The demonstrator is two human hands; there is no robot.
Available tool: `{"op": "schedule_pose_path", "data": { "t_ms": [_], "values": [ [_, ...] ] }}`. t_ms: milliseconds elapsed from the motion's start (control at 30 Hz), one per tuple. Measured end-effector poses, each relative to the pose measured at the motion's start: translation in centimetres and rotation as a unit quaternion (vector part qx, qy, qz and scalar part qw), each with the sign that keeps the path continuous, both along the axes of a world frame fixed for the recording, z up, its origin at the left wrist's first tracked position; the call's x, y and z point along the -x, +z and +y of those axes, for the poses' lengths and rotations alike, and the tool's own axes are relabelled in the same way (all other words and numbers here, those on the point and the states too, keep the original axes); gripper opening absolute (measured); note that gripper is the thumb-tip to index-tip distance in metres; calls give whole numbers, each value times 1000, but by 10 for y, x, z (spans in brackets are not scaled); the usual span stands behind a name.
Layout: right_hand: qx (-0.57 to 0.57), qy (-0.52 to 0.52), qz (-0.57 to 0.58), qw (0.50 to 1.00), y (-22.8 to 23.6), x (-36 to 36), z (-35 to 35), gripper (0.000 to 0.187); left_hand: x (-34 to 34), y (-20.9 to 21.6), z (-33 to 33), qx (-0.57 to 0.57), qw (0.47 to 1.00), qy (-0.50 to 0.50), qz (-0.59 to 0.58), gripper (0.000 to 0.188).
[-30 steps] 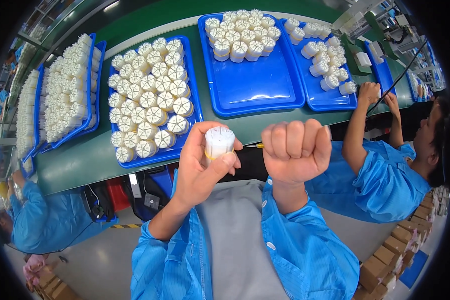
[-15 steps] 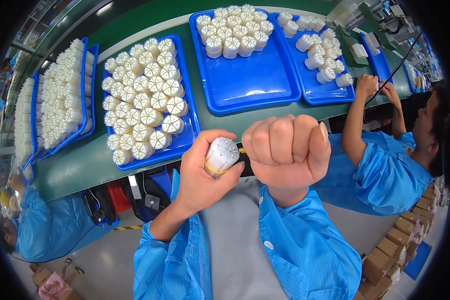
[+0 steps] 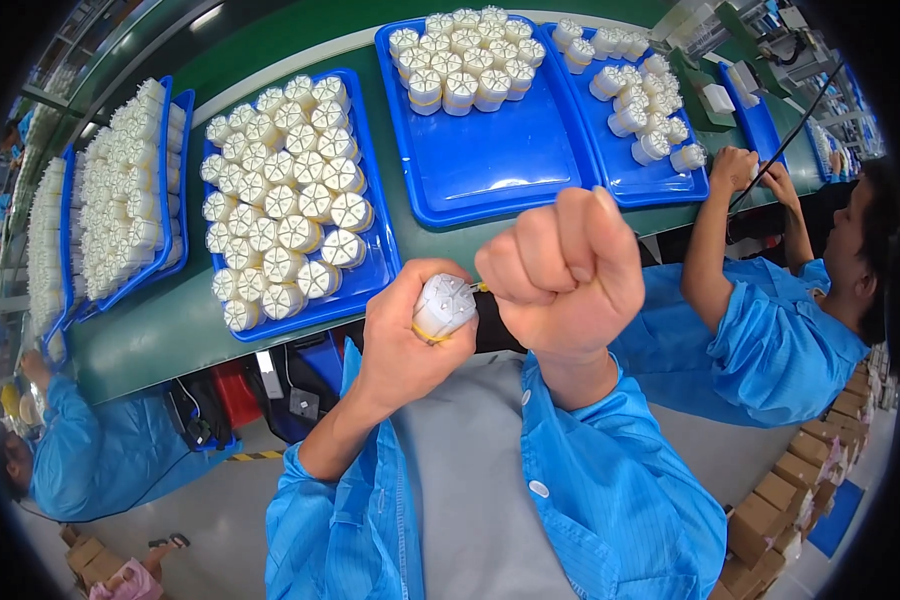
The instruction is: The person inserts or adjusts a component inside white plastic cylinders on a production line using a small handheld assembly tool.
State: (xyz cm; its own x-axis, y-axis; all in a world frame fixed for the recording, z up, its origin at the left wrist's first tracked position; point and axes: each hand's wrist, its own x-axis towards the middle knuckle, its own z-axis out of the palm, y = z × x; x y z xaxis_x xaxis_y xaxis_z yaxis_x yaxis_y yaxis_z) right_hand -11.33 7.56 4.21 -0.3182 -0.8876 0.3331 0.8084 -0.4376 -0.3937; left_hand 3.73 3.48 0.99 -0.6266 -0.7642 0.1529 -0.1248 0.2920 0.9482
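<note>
My left hand (image 3: 402, 340) is wrapped round a white cylindrical part (image 3: 442, 308) with a yellow band near its lower end. The part's greyish, segmented end face tilts up toward me. Close beside it, my right hand (image 3: 568, 270) is closed in a fist round a thin tool with a yellow section (image 3: 481, 287). The tool's slim metal tip reaches the edge of the part's end face; most of the tool is hidden inside the fist. Both hands are in front of the green bench.
A blue tray (image 3: 375, 255) packed with similar white cylinders lies to the left. Another blue tray (image 3: 490, 160) holds cylinders at its far end, and a third tray (image 3: 660, 190) is right of it. Stacked trays (image 3: 175, 180) stand far left. A co-worker (image 3: 770, 330) works at right.
My right fist has rotated and shifted slightly, with the thumb side now raised. My left thumb has drawn down along the white part, which stays in about the same place.
</note>
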Motion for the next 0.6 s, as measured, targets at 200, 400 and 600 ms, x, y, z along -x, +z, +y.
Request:
{"op": "schedule_pose_path", "data": {
  "t_ms": [200,400,600],
  "values": [
    [9,-6,9,1000,1,-2,-2,43,0,4,2,4,1000,-6,6,32],
    [-63,41,55,996,-3,-3,-3,43,0,-2,3,20,1000,-6,-11,32],
    [-69,25,42,996,-8,-2,-6,43,-1,-10,0,-16,1000,-4,-3,32]
  ]
}}
